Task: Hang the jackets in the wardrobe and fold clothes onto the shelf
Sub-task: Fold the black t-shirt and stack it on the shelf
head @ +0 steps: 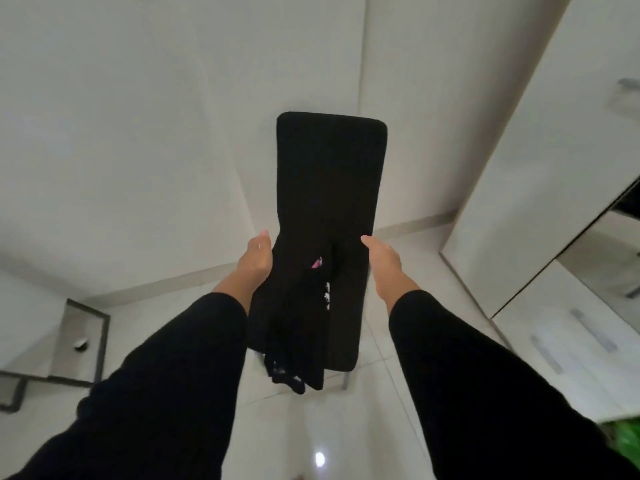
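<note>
Black garment [298, 317] between both outstretched hands.

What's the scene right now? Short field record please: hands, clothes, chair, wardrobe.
left hand: grips the dark clothes from their left side
right hand: at the right edge of the clothes; grip hidden
dark clothes: draped over the chair seat, hanging off its front
chair: black, high back, against the wall
wardrobe: white, at right, doors shut

We see long black sleeves [194, 368] on both arms, ending at the wrists; the left hand [258, 256] and right hand [382, 258] are bare.
</note>
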